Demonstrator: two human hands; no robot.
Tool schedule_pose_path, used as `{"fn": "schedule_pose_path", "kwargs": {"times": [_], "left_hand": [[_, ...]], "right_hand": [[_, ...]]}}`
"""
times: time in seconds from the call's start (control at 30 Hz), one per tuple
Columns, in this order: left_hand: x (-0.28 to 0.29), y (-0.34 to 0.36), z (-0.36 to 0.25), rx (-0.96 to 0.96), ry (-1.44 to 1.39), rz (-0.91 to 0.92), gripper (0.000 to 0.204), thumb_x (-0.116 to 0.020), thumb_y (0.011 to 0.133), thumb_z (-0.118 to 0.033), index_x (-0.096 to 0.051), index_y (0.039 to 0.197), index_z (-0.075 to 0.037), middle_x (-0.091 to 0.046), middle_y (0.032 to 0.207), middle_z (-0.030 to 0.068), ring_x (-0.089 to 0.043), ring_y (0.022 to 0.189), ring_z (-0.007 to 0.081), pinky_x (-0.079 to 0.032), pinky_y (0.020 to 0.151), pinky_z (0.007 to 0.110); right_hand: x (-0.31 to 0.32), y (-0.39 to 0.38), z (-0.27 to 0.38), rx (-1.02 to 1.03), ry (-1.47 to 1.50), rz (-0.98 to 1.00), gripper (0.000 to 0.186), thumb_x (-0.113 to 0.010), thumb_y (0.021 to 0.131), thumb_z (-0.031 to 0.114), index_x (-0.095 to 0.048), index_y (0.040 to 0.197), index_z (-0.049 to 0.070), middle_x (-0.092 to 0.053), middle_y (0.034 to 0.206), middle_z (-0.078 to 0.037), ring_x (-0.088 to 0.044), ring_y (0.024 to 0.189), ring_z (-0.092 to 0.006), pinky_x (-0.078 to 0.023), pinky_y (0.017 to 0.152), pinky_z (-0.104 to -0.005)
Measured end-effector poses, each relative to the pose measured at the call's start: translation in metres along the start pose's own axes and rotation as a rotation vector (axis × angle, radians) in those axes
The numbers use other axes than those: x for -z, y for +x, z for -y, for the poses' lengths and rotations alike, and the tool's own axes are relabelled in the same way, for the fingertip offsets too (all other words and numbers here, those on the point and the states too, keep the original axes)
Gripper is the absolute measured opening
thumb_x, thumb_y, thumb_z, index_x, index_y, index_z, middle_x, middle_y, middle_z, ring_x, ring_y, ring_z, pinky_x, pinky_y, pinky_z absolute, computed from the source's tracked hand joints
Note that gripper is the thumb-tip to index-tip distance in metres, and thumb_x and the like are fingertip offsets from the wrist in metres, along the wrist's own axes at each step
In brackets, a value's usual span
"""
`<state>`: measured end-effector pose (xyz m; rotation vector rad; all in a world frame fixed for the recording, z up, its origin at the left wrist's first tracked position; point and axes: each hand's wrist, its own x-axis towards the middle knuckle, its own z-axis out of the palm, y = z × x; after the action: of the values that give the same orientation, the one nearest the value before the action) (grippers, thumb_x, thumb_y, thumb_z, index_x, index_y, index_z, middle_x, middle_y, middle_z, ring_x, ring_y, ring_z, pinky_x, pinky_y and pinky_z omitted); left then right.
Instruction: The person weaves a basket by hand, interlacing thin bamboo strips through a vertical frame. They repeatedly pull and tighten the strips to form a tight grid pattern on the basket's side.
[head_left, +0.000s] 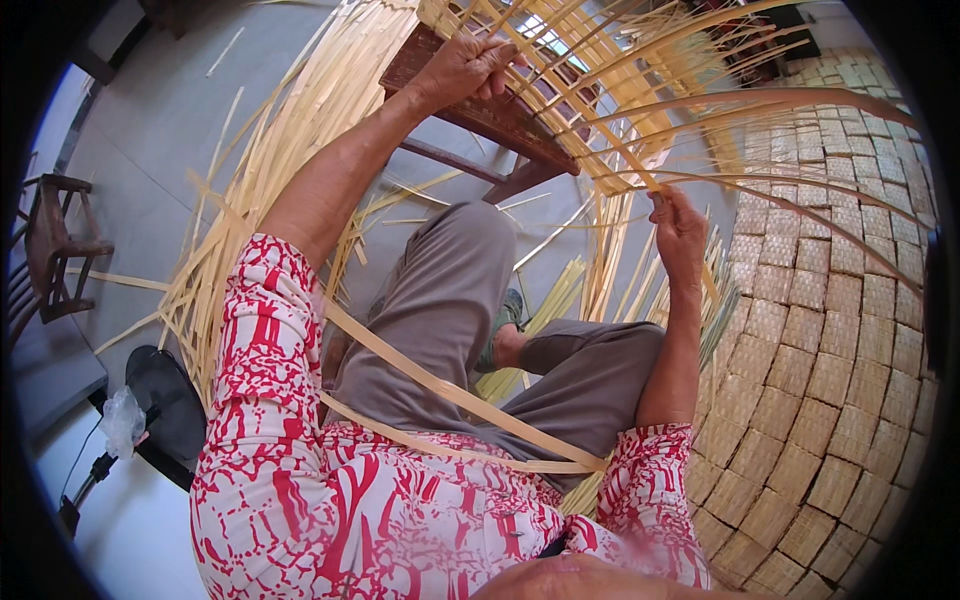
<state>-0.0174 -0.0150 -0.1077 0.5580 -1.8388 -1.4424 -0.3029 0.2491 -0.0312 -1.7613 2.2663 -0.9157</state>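
Observation:
An unfinished open weave of pale bamboo strips (580,95) rests on a dark reddish-brown wooden bench (490,120), with long loose ends sticking out to the right. My left hand (466,72) is closed at the near left edge of the weave, its fingertips on what looks like a strip there. My right hand (680,225) pinches the end of a flat bamboo strip (630,155) at the near right corner. This strip slants across the weave between my two hands. Part of the weave's far side is cut off by the top edge.
A large bundle of bamboo strips (270,140) spreads over the grey floor at left. Two loose strips (440,385) cross my lap. Stacked woven panels (820,350) fill the right side. A small wooden stool (65,240) and a black round-topped object (168,400) stand at left.

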Motion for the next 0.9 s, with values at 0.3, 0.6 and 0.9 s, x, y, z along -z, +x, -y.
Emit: {"fn": "schedule_pose_path", "kwargs": {"times": [0.3, 0.6, 0.9], "left_hand": [[-0.020, -0.010, 0.004, 0.008, -0.070, -0.181, 0.030, -0.053, 0.106, -0.030, -0.070, 0.108, -0.005, -0.068, 0.076, 0.0004, -0.063, 0.063, 0.0049, -0.053, 0.056, 0.021], [-0.012, -0.016, 0.016, -0.105, -0.041, -0.253, 0.033, -0.059, 0.103, -0.030, -0.067, 0.126, -0.008, -0.073, 0.088, 0.0026, -0.065, 0.069, 0.0055, -0.056, 0.062, 0.022], [0.014, -0.021, -0.028, -0.426, 0.605, -0.369, 0.039, -0.070, 0.086, -0.016, -0.062, 0.124, -0.014, -0.071, 0.089, 0.0154, -0.070, 0.073, 0.0335, -0.053, 0.061, 0.043]], "right_hand": [[-0.009, -0.002, 0.004, -0.007, -0.257, -0.076, 0.014, -0.066, 0.094, 0.018, -0.071, 0.102, 0.008, -0.066, 0.071, -0.016, -0.064, 0.061, -0.0312, -0.048, 0.057, -0.0380], [-0.018, 0.002, 0.003, -0.003, -0.323, -0.023, 0.017, -0.062, 0.097, 0.017, -0.073, 0.104, 0.006, -0.073, 0.075, -0.008, -0.071, 0.068, -0.0172, -0.052, 0.064, -0.0314], [-0.015, 0.000, 0.017, -0.095, -0.206, 0.018, 0.013, -0.064, 0.096, 0.014, -0.072, 0.100, 0.005, -0.073, 0.075, -0.009, -0.072, 0.070, -0.0187, -0.052, 0.064, -0.0323]]}}
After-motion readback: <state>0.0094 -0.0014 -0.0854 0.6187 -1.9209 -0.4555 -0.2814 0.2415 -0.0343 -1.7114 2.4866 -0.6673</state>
